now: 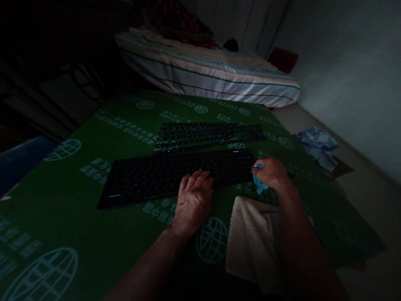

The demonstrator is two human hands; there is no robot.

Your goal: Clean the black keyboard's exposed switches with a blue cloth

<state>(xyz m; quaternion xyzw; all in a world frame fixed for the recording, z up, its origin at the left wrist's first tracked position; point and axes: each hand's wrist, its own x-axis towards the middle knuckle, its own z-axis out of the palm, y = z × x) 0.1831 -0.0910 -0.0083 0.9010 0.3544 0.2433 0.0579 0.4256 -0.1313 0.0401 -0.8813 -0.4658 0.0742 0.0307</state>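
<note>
A black keyboard [138,177] lies slightly askew on the green printed table cover [103,234]. My left hand [194,194] rests on its front middle part, fingers stretched out and palm down. At the keyboard's right end, my right hand [272,172] is closed around a crumpled light-blue cloth [260,184], part of which hangs below the fingers. Behind the keyboard, black keycaps [194,136] are laid out in rows on the cover. The dim light hides the detail of the keyboard's surface.
A beige towel [250,242] lies at the near edge, partly under my right forearm. Beyond the table stands a bed [213,75] with a striped sheet. Crumpled bluish material [318,144] lies on the floor to the right, beside a pale wall [354,54]. A blue object [28,159] borders the left side.
</note>
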